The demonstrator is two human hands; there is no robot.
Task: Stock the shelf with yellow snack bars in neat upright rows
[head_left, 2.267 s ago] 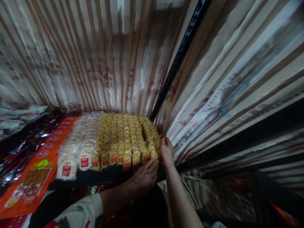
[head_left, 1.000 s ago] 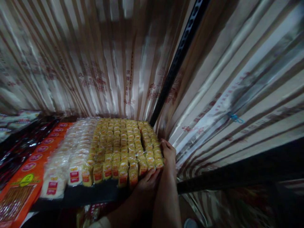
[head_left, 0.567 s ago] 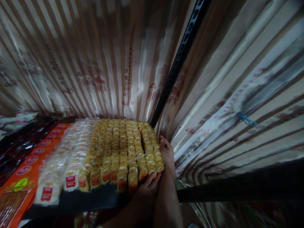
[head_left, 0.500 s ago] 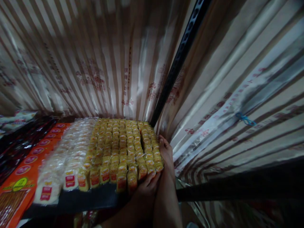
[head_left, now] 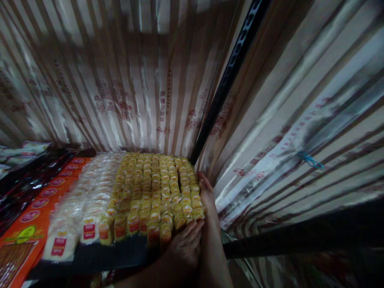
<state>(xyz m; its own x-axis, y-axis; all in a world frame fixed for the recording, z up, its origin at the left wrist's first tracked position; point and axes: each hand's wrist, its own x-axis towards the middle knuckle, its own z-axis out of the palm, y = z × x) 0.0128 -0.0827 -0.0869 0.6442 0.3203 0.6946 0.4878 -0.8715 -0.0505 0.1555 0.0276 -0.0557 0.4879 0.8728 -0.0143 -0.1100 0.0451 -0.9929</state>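
Note:
Several rows of small yellow-wrapped snack packets stand on a dark shelf, packed side by side. My left hand lies stretched against the front ends of the right-hand rows, fingers extended and close together. Along the right side of the outermost row, my right hand rests with its fingers straight, pointing toward the back. Neither hand is wrapped around a packet. A narrow dark gap shows between two of the right-hand rows. My left thumb is hidden.
White clear-wrapped packets fill rows to the left, beside orange bags and dark shiny packs. A black perforated post rises at the back corner. Striped printed sheeting hangs behind and at right, with a blue tie.
My left hand's fingers have straightened and lie flatter against the front of the right-hand rows. My right hand stays along the side. The view has shifted slightly.

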